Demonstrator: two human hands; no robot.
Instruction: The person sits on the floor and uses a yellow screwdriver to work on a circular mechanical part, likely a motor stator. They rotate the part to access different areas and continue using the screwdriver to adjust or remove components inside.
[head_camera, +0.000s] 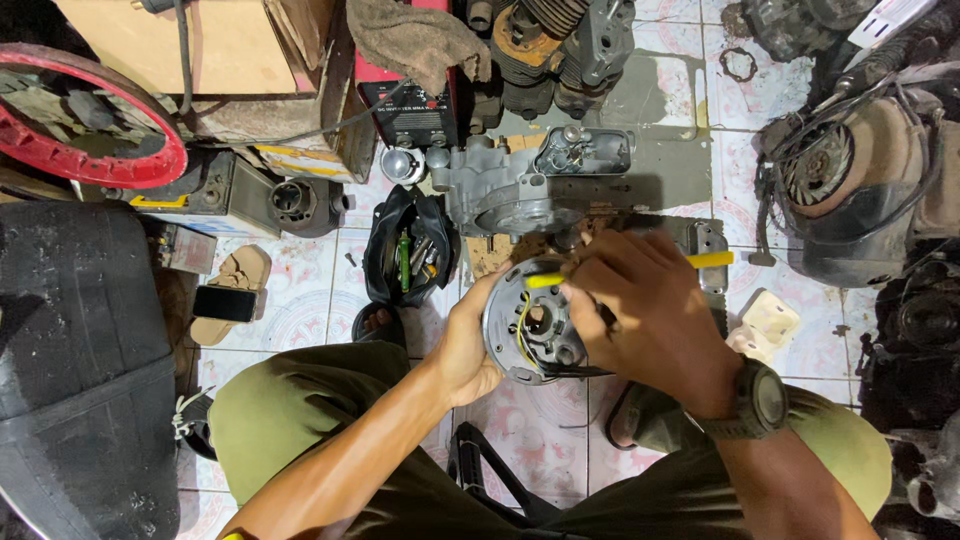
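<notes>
Grey metal, round and dished, the stator plate sits between the person's knees above the tiled floor, with yellow wiring curling inside it; the left hand cups its left rim, fingers wrapped round the edge in a firm hold; the right hand lies over the plate's right side, closed on a yellow-handled screwdriver whose handle sticks out past the knuckles toward the right, while a second yellow piece shows at the fingertips over the plate's top; whether that is part of the same tool I cannot tell; a dark watch rides the right wrist; just beyond the plate, toward the top edge of the floor, stands a grey engine casing; to the plate's left lies an open black tool bag with a green-handled tool inside; a red wheel rim leans at the far left corner; a sandal rests on the tiles left of the bag.
</notes>
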